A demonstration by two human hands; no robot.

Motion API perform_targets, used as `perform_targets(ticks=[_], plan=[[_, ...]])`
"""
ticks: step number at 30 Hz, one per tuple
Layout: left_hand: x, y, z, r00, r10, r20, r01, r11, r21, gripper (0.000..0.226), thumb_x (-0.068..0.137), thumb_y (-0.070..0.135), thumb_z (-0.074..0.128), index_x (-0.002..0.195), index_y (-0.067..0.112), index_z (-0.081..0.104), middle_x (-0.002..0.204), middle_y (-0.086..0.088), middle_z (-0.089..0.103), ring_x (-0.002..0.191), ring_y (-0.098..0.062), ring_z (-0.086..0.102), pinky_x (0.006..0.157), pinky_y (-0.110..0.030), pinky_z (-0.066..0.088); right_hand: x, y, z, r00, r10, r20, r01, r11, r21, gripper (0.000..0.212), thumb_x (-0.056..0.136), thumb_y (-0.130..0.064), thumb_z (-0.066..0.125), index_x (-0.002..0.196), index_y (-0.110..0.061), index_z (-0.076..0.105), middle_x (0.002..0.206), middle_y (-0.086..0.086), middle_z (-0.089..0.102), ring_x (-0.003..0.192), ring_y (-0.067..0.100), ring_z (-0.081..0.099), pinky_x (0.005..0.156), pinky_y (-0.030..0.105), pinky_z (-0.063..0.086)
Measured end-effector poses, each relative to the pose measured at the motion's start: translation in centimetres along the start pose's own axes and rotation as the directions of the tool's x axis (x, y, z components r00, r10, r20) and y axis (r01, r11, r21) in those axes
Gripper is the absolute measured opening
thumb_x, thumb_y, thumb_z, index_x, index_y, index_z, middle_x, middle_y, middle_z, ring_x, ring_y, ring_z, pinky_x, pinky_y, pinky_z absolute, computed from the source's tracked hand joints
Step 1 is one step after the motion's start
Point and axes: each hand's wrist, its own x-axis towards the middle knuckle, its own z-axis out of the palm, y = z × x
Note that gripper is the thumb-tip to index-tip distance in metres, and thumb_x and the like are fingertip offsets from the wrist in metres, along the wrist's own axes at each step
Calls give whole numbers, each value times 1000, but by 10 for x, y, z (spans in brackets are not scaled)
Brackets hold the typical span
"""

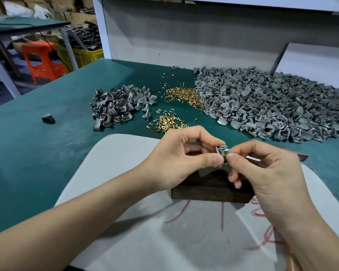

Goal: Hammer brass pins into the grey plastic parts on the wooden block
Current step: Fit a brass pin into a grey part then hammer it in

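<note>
Far left in the background there's an orange stool [41, 59] with a yellow crate [82, 55] right next to it, both off the green surface [37, 153]. On the surface itself, one lone grey part [48, 117] sits by itself near the left edge. A bit further right is a small pile of grey parts [121, 105], and just beside that are the loose brass pins [182, 96], spread in two patches, one further back and one closer to the hands.

Closer in, a white sheet [125, 173] with red scribbles covers the surface, and the dark wooden block [209, 190] sits on it, under both hands.

The left hand [176, 159] is held up over the block, its grip clamped on a single grey plastic part [221, 150] between thumb and fingertips. So the part is in the air above the block, not resting on it. The right hand [266, 173] comes in against it from the other side. Its thumb and forefinger are pinched together on what looks like a brass pin [226, 153], pressed right up to the part. The pin is tiny and mostly hidden, so I can't say how far in it sits.

Behind the right hand, a metal bar end [301, 156] pokes out; can't tell what it is. Back right is the big heap of grey parts [272, 106], some with brass bits showing.
</note>
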Motion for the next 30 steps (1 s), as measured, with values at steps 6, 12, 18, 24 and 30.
perform_targets(ticks=[6,12,18,24,30], plan=[[0,0,-1,1000,-7,10,7,1000,-3,26,73,-11,69,83,12,64,69,11,64,71,-9,61,77,-18,52,-1,0,1,1000,1,4,-1,1000,8,21,79,9,63,63,-5,63,44,8,55,35,10,47,39,15,40],[0,0,0,1000,-11,17,11,1000,-6,26,74,-13,68,82,12,63,69,9,63,70,-9,61,74,-16,51,0,-1,0,999,2,32,-2,1000,-8,21,78,10,64,63,-5,62,45,7,56,35,10,49,39,13,40],[0,0,-2,1000,-1,21,1,1000,-5,26,74,-13,68,82,12,63,67,10,62,69,-8,60,76,-19,53,0,0,-1,999,-15,51,17,999,-36,21,78,9,64,64,-7,63,48,8,58,36,11,52,40,14,42],[1,0,-2,1000,16,14,-16,998,-56,19,72,1,68,88,9,63,75,2,63,74,-12,61,78,-24,53,0,2,-6,995,3,102,-4,1000,13,4,71,-16,68,70,-14,70,54,11,61,47,19,59,48,22,49],[1,-2,-3,999,-16,30,21,984,-178,19,72,7,63,91,3,62,68,4,65,62,-9,61,66,-18,50,0,3,-5,993,-19,113,16,999,32,6,68,-19,65,69,-17,71,55,10,63,47,18,60,47,21,49]])
